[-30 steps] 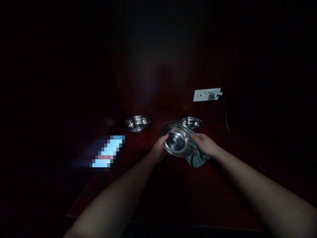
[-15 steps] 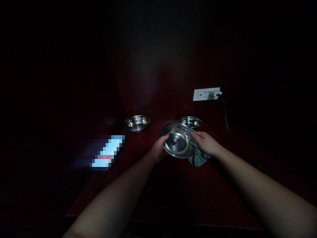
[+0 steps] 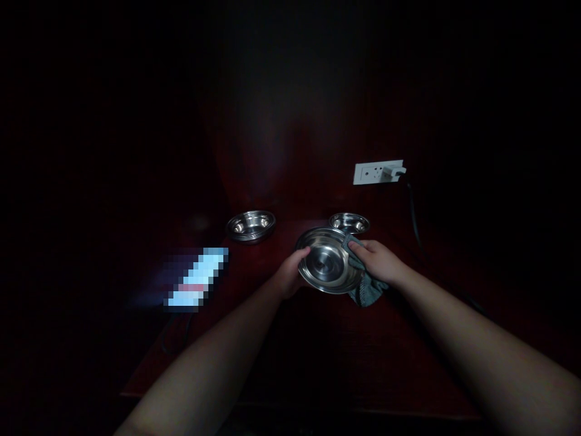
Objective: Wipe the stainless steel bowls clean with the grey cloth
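Note:
A shiny round metal bowl [image 3: 325,259] is held up above the dark red table, its inside tilted toward me. My left hand [image 3: 292,272] is closed on its left rim, thumb over the edge and the other fingers hidden beneath. At the right rim, my right hand [image 3: 376,257] pinches a grey-green cloth [image 3: 367,290] that is folded over the edge, with the thumb on top. Part of the cloth hangs below the rim. Behind the held bowl, a smaller metal bowl [image 3: 349,222] rests on the table, partly covered by it.
Back left stand stacked metal bowls [image 3: 251,226]. A lit, pixelated phone-like screen [image 3: 198,278] lies at the left, with a thin cable below it. On the back wall is a white socket [image 3: 377,172] with a plug, its dark cord [image 3: 413,218] running down. The table [image 3: 354,363] is dimly lit.
The held bowl has tipped and shifted slightly down and to the right. The cloth's hanging end has moved a little rightward with it. Both hands keep their hold.

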The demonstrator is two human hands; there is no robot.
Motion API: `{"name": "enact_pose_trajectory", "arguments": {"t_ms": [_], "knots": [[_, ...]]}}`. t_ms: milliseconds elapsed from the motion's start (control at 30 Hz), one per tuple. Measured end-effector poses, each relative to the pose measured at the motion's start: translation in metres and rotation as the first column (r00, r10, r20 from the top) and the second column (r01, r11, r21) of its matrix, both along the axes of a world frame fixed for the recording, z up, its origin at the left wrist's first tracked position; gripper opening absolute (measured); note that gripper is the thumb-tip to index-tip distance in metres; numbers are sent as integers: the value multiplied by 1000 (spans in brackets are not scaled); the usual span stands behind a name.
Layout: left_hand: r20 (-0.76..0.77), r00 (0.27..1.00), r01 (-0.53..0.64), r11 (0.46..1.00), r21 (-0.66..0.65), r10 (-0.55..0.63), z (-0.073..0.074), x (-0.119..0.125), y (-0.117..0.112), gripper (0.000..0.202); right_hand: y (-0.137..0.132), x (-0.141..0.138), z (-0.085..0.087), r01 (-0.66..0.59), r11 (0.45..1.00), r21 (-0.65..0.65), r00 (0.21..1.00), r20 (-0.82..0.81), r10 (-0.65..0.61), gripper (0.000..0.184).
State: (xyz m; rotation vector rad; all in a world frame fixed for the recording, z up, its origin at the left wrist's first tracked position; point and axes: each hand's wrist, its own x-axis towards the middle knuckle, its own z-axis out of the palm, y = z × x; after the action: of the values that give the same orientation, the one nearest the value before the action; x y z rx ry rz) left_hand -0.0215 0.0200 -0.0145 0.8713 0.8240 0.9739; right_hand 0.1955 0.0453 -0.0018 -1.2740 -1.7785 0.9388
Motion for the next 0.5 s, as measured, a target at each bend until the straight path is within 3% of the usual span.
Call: {"name": "enact_pose_trajectory", "arguments": {"t_ms": [500], "knots": [[11,990,138,988,69,-139,-11,-2,1,50,1,5,1,-91,996,-20,994,64,92,44]]}}
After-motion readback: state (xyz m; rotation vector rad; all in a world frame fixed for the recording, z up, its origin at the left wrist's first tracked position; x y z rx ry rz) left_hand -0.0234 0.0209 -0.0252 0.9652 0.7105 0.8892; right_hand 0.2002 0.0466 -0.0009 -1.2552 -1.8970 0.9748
